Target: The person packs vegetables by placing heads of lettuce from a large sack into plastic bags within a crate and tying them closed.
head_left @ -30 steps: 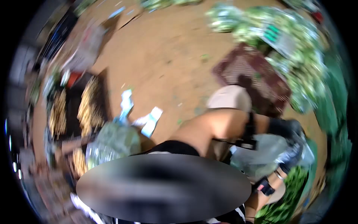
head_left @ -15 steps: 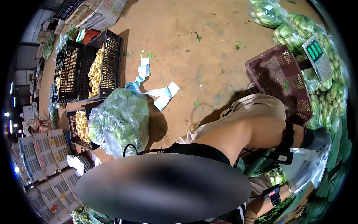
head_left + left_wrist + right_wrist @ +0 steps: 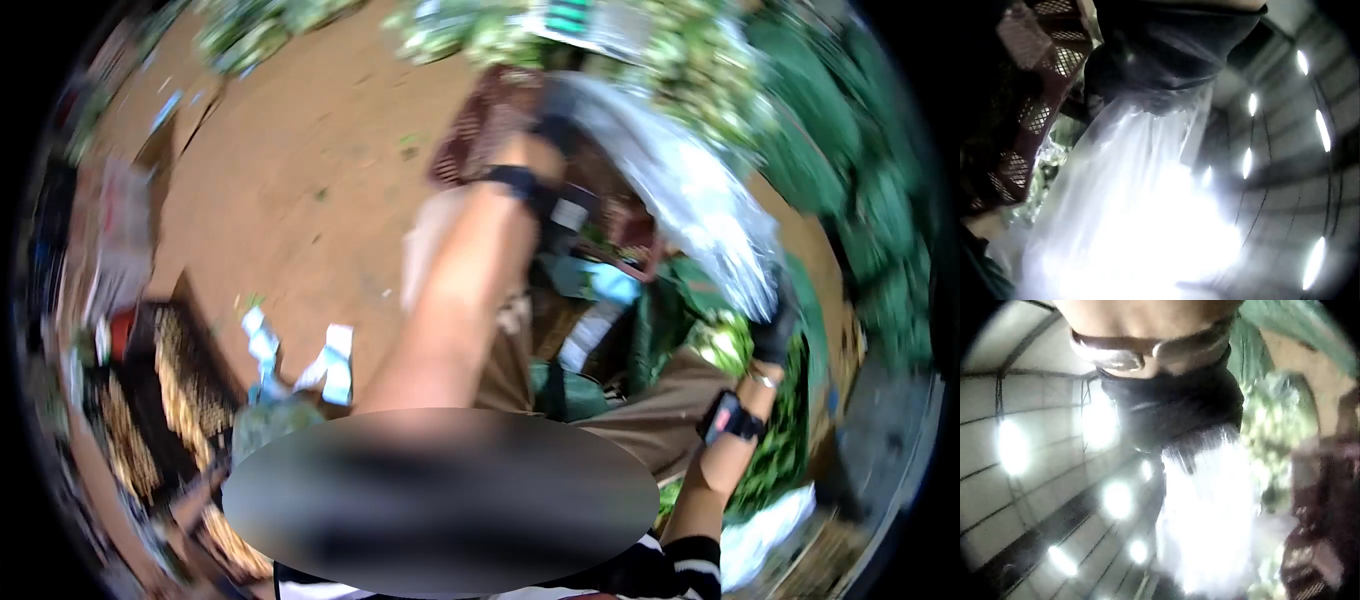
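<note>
- There, the left hand (image 3: 562, 112) gripped the plastic bag (image 3: 675, 190) near the crate's (image 3: 468, 135) edge!
- And the right hand (image 3: 778, 318) clutched the bag's other end!

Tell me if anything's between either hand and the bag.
Nothing visible: the left hand holds one end of the bag, the right hand the other. The crate shows beyond the left wrist, not in between.
</note>
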A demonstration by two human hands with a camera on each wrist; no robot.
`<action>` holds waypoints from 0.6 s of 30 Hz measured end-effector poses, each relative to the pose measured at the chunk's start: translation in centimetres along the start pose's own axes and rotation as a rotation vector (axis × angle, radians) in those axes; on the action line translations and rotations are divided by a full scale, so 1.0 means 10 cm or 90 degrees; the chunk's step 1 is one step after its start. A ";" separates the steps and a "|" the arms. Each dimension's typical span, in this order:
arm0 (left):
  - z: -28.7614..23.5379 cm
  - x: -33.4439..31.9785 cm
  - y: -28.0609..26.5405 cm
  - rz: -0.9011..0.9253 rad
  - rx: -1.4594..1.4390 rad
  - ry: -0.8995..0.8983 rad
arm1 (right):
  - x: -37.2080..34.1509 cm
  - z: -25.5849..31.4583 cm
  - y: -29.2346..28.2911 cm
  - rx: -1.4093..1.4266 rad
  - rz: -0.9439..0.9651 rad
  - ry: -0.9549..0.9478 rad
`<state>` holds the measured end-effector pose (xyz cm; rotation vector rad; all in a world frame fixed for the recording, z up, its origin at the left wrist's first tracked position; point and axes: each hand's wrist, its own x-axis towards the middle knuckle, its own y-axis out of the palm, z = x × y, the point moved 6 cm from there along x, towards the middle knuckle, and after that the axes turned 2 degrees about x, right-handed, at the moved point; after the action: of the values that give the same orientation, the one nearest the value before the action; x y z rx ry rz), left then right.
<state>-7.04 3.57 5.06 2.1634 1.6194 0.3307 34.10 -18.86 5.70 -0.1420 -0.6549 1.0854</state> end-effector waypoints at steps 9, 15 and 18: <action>-0.54 -0.04 0.82 -0.124 0.627 0.414 | 0.19 1.58 0.82 -0.205 -0.031 -0.259; -0.48 -0.38 1.53 0.073 0.949 0.501 | 0.54 0.27 1.55 -0.353 0.067 -0.004; -0.42 0.36 0.88 0.099 1.227 0.431 | 0.89 0.55 0.84 -0.329 -0.168 -0.155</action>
<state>-0.31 5.69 12.64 3.6963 2.6109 -1.1122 27.16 -8.36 10.38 -0.3616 -1.1347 0.6656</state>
